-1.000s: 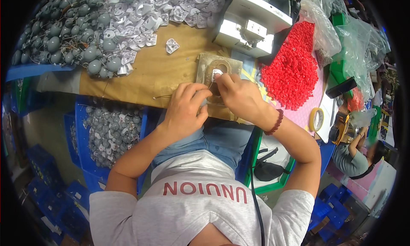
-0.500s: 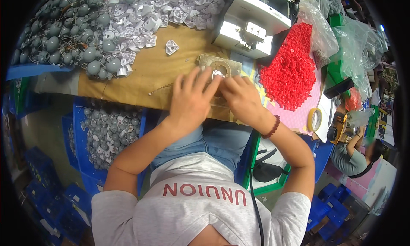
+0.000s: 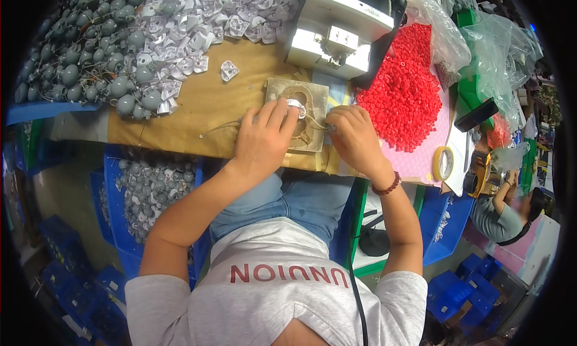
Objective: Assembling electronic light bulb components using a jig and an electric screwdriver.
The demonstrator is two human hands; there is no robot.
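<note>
One left hand (image 3: 263, 137), fingers slightly spread, touches a white piece (image 3: 296, 108), and one right hand (image 3: 356, 138) pinches a cord (image 3: 315, 123), largely open bench (image 3: 192, 105) extending leftward along its front edge.

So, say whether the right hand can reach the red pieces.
Probably yes: the red pieces lie near the right hand and nothing visible stands between, though it seems to hold a wire.

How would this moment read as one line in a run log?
left hand: fingers at white piece, over tan block | right hand: pinching thin wire | red pieces: heaped right of block
</note>
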